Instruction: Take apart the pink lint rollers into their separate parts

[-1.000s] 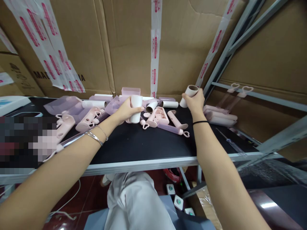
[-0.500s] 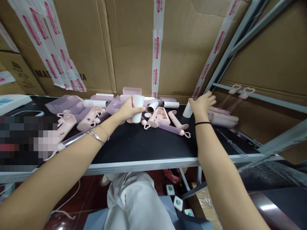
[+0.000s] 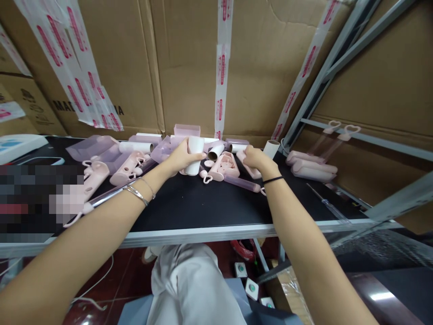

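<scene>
My left hand (image 3: 179,157) is closed around an upright white paper roll (image 3: 195,154) on the black table (image 3: 203,203). My right hand (image 3: 254,159) is closed over a pink roller handle (image 3: 246,165) lying among pink plastic parts. Just right of that hand stands another white roll (image 3: 270,148), upright and free. A pink case half (image 3: 223,165) and a translucent pink tube with a heart end (image 3: 242,183) lie between my hands.
More white rolls (image 3: 134,146) and translucent pink covers (image 3: 90,147) crowd the table's back left. Finished pink rollers (image 3: 311,165) are stacked at the right by a grey metal rack (image 3: 338,49). Taped cardboard boxes (image 3: 189,58) wall the back. A blurred patch covers the left.
My right hand set the white roll upright at the right, let it go, and moved left onto the pink roller handle. My left hand kept its roll almost still.
</scene>
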{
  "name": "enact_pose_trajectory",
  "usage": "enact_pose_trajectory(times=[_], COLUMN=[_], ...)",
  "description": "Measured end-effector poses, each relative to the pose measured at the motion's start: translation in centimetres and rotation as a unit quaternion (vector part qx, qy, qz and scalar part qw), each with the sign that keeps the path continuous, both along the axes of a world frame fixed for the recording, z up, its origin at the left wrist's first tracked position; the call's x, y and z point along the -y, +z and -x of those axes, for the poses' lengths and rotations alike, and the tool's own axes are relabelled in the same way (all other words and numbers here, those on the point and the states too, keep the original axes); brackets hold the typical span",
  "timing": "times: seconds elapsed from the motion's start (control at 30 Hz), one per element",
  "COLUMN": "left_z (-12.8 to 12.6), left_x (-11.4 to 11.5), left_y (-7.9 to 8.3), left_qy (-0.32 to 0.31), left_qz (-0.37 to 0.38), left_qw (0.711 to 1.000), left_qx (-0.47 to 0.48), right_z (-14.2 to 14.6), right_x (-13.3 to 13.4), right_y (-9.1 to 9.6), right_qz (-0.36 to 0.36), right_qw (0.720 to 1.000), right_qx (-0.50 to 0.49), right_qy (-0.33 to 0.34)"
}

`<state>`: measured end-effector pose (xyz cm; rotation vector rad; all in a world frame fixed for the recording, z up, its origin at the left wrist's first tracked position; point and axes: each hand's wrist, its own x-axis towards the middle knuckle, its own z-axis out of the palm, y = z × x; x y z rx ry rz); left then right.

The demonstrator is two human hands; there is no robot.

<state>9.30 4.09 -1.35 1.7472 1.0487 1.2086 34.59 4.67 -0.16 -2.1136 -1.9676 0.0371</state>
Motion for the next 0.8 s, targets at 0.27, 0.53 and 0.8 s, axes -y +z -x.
enact_pose_trajectory(times=[0.27, 0.53, 0.8], left_z=[-0.5, -1.0, -0.1], left_x=[0.1, -0.1, -1.2], left_y=[-0.6, -0.5, -1.2], left_qy=[-0.022, -0.003, -0.037], left_qz=[-0.003, -0.137, -0.203], left_qw=[1.0, 0.99, 0.978], left_qx=[0.016, 0.026, -0.031], right_z=[3.7, 10.6, 10.5], right_x=[1.2, 2.3, 1.9], right_y=[2.5, -1.1, -3.4], right_qz=[-0.319, -0.182, -0.172], right_qw=[0.861, 0.785, 0.774], right_qx=[-0.375, -0.517, -0.523], right_qy=[0.128, 0.288, 0.314])
